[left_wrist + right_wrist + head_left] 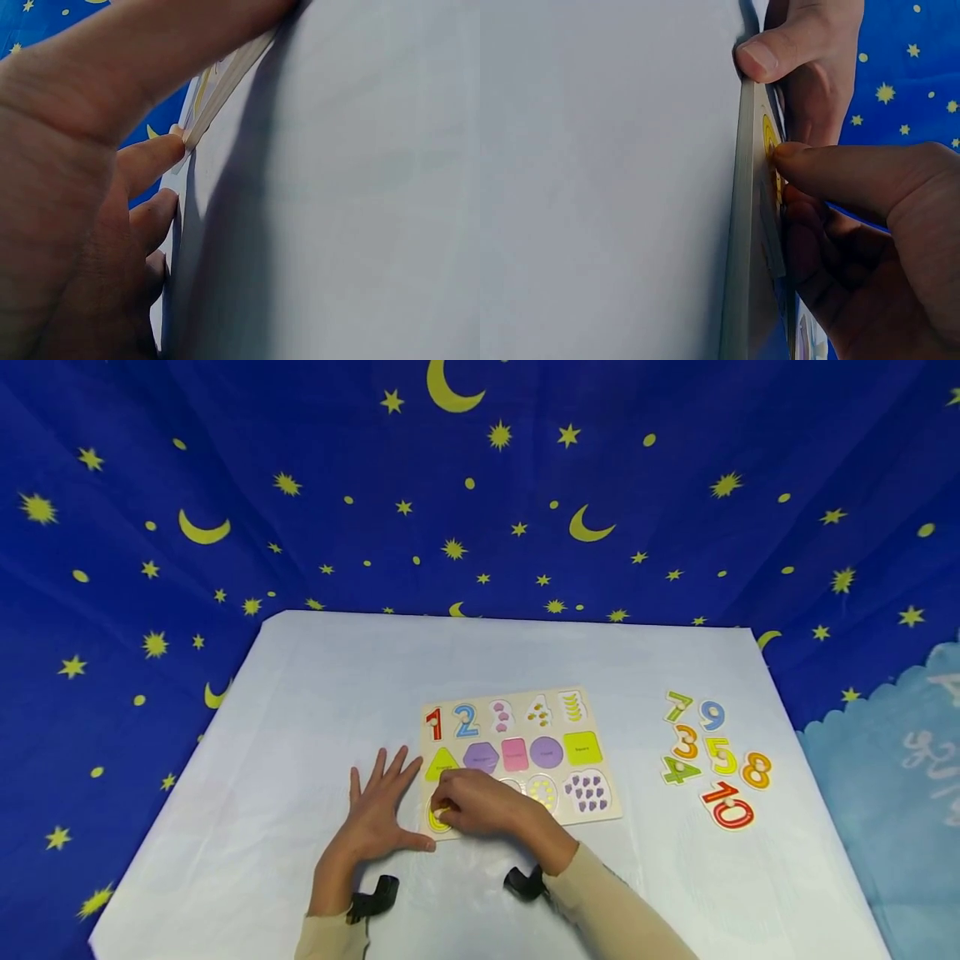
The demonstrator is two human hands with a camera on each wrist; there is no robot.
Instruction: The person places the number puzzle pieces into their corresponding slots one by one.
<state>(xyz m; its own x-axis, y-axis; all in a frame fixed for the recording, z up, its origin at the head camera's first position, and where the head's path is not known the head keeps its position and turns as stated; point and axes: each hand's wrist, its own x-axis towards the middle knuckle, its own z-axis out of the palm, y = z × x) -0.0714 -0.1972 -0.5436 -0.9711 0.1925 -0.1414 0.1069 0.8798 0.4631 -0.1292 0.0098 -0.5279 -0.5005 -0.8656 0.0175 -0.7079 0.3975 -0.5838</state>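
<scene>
A wooden puzzle board [520, 710] with number slots and coloured shapes lies on the white table. My right hand [483, 802] is over its lower left, with thumb and fingertips pinching the small knob of a yellow number piece [438, 823]. Fingers hide most of that piece; its rounded lower part shows at the board's lower-left slot. My left hand [381, 814] rests with fingers spread beside the left edge, its thumb [761, 58] at the lower-left corner. A red 1 [434, 724] and a blue 2 [466, 721] sit in the top row.
Loose number pieces lie to the right of the board, among them a green 7 [678, 706], a blue 9 [712, 715], an orange 8 [757, 771] and a red 10 [727, 807]. A blue star-patterned cloth [480, 527] hangs behind the table.
</scene>
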